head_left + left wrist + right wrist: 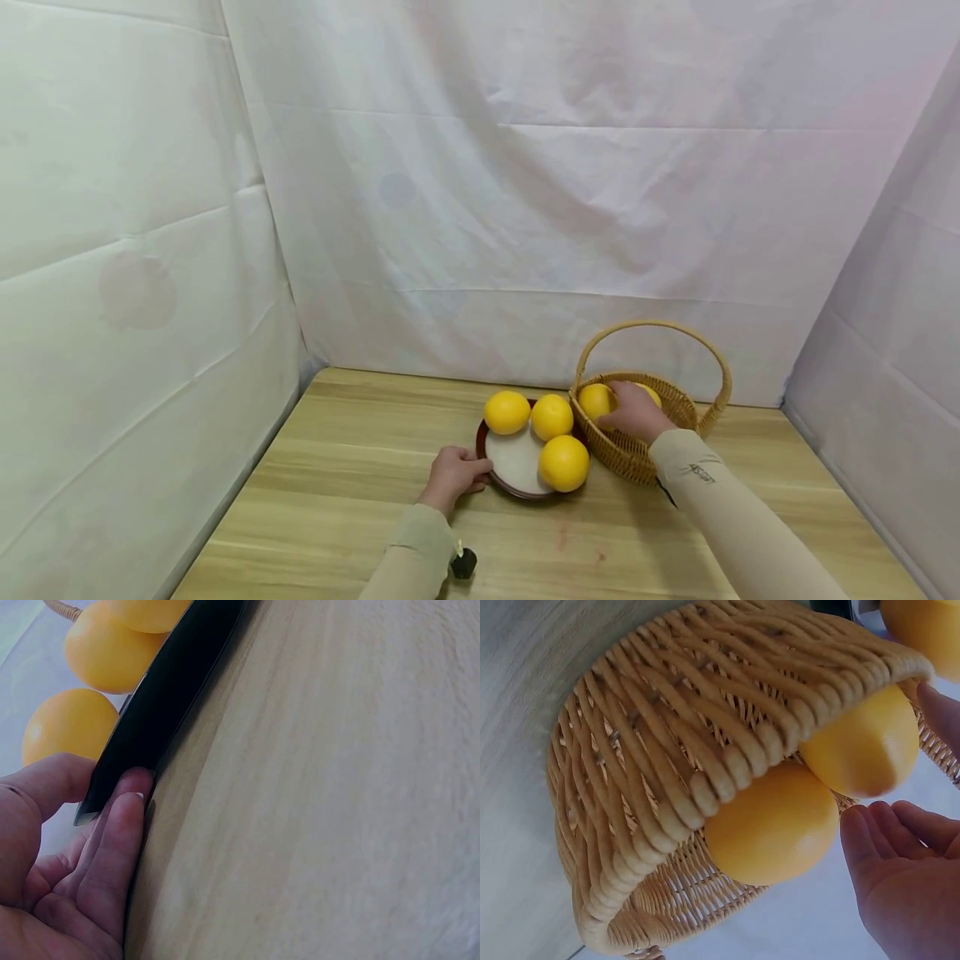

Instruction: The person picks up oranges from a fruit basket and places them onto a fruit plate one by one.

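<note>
On the table, a round plate [513,462] with a dark red rim and pale centre carries three oranges [564,463]. My left hand [454,475] pinches its near-left rim; the left wrist view shows the thumb above and fingers [112,855] beneath the dark underside. To the plate's right stands a wicker basket [626,454] with a tall arched handle, holding two oranges [776,825]. My right hand [636,412] reaches in over the rim. Its thumb and slightly bent fingers are spread beside the left orange [866,742]; no firm grip on it shows.
The wooden table [360,450] is bounded by white cloth behind [450,208] and at both sides. A small black object [464,564] shows beside the left sleeve. The basket handle [652,323] arches above the right hand. Basket and plate stand close together.
</note>
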Action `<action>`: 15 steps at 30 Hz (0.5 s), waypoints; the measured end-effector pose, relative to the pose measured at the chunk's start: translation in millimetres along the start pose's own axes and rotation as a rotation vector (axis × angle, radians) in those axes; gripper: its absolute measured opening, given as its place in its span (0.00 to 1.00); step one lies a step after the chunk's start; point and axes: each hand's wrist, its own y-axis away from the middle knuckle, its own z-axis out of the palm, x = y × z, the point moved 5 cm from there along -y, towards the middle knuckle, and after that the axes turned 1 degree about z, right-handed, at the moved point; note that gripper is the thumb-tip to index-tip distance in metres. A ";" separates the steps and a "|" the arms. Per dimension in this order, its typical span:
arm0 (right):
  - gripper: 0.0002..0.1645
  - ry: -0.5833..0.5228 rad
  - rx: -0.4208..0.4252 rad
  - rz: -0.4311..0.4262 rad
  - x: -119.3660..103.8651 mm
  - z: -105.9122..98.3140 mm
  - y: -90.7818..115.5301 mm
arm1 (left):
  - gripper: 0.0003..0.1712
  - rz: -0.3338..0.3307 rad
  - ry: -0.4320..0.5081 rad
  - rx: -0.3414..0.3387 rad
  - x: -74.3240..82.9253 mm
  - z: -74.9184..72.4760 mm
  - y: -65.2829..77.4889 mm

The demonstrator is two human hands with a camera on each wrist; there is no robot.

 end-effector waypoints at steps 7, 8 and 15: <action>0.48 0.040 -0.005 -0.014 5.3 5.1 -1.8 | 0.09 0.010 -0.016 -0.016 -3.6 1.5 0.3; 0.47 0.040 -0.004 -0.016 5.4 5.4 -1.5 | 0.08 0.010 -0.017 -0.015 -4.1 1.4 0.6; 0.48 0.035 0.008 -0.029 3.0 7.3 -6.3 | 0.08 0.018 -0.009 -0.006 -1.0 -1.4 2.3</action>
